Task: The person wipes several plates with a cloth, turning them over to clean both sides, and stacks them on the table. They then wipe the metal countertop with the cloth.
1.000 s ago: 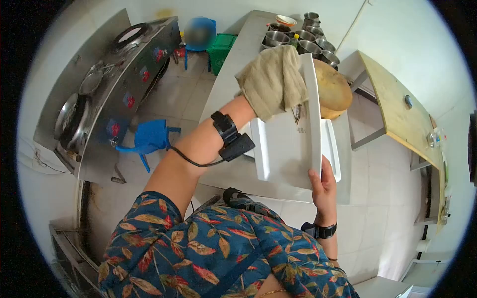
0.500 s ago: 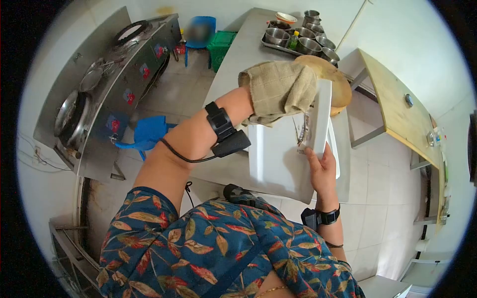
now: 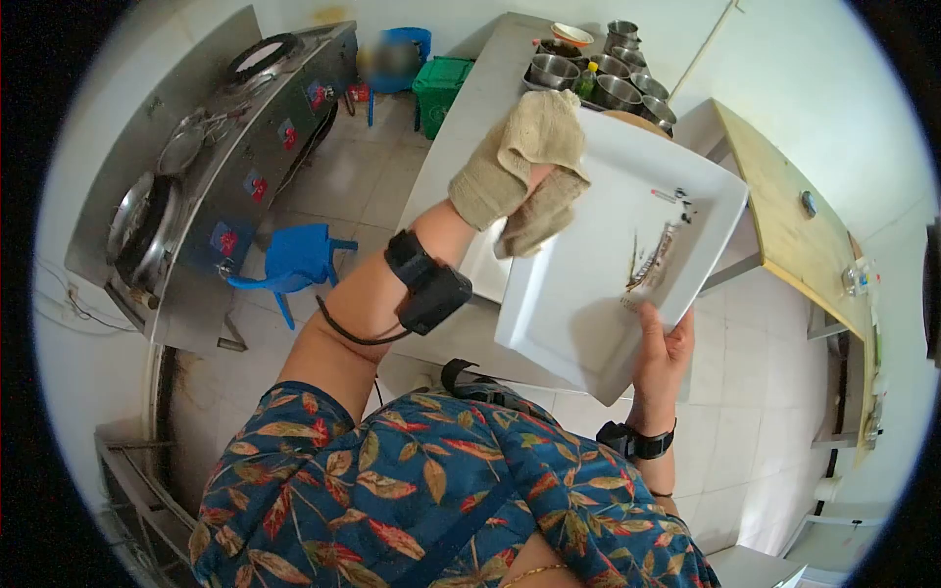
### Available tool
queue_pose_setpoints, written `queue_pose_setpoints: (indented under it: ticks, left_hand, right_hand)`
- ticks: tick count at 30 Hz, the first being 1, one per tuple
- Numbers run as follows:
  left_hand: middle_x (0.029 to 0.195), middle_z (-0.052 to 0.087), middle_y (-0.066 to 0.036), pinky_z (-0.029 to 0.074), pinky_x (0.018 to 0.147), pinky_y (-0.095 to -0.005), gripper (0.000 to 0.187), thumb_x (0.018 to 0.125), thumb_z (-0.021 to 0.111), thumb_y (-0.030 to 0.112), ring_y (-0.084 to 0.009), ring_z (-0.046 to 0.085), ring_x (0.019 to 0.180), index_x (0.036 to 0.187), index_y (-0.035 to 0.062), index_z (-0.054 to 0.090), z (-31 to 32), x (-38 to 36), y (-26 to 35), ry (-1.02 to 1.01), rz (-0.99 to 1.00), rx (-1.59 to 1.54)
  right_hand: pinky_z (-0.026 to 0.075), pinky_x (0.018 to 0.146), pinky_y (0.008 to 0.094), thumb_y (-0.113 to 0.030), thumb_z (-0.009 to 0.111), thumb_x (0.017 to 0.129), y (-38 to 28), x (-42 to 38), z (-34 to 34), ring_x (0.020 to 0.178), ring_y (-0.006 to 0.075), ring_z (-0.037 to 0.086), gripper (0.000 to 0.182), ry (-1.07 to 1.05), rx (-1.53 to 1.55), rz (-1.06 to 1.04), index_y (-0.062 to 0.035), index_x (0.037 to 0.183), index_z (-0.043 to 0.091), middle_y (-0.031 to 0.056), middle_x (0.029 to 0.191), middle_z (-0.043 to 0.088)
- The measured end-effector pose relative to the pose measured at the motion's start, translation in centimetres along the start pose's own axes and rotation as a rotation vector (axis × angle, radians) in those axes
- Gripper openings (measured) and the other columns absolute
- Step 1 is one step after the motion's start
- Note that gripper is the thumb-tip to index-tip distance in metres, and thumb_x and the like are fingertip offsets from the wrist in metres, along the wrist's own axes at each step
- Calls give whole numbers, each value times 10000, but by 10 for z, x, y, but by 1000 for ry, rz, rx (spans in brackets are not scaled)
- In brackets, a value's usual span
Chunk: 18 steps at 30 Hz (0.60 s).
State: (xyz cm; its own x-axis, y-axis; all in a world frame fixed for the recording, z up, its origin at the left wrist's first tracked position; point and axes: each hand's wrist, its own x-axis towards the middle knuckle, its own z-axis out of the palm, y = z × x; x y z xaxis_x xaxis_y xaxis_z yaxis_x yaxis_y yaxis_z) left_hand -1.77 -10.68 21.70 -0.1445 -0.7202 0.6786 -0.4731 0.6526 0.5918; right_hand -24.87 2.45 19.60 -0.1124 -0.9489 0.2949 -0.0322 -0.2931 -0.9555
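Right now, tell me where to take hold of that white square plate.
Grip the plate by its free far rim, coming from the right. It is tilted face-up; the right hand pinches the near edge and the left hand's cloth covers the left corner.

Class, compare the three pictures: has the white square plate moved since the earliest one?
Yes. The white square plate, edge-on before, has turned its face to the camera, now hiding most of the round wooden board on the counter behind it.
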Motion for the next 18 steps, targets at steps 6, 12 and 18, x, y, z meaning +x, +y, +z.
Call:
queue_pose_setpoints:
  ticks: [6,12,18]
  left_hand:
    - [1250,436,-133,286,1022,-359,466,841,524,227,-289,387,1179,1260,71,392,42,-58,-9,-66,113,-9]
    - [1191,482,-119,317,1002,-363,392,852,509,227,-289,425,1141,1203,64,445,51,-93,-3,-274,-41,-48]
    - [1181,468,-142,370,950,-358,401,856,507,243,-298,464,1069,1207,66,425,58,-97,-10,-112,45,85]
  right_hand:
    - [425,767,246,-53,523,849,-8,17,-3,874,114,531,304,259,-20,-145,10,1143,475,60,1014,568]
    - [428,767,258,-60,521,846,-23,25,-2,889,122,529,307,281,10,-201,15,1140,473,73,1021,564]
    - [430,778,274,-60,502,843,-41,39,-1,889,146,526,318,371,81,-189,27,1146,456,89,1036,542]
